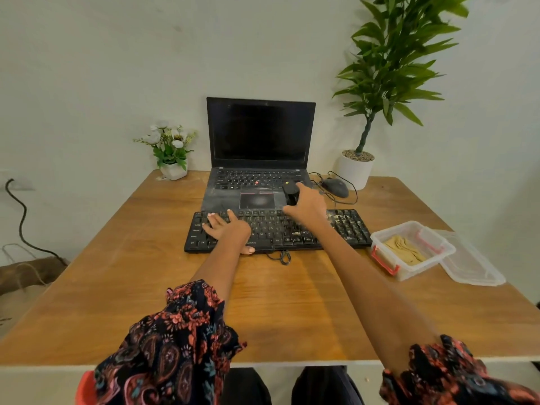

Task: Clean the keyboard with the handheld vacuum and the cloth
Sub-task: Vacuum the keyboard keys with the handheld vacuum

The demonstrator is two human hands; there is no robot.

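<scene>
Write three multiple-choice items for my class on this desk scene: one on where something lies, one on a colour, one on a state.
1. Where does the cloth lie?
A. In the clear box to the right of the keyboard
B. On the laptop
C. Under the mouse

2. What colour are the box's clips?
A. Blue
B. Red
C. Green

3. What is the state of the laptop?
A. Closed
B. Open, bright screen
C. Open, dark screen

Answers: 1 A, the tan cloth sits inside the box with its lid off beside it. 2 B, the clips at its ends are red. 3 C, the laptop's lid is up and its screen black.
</scene>
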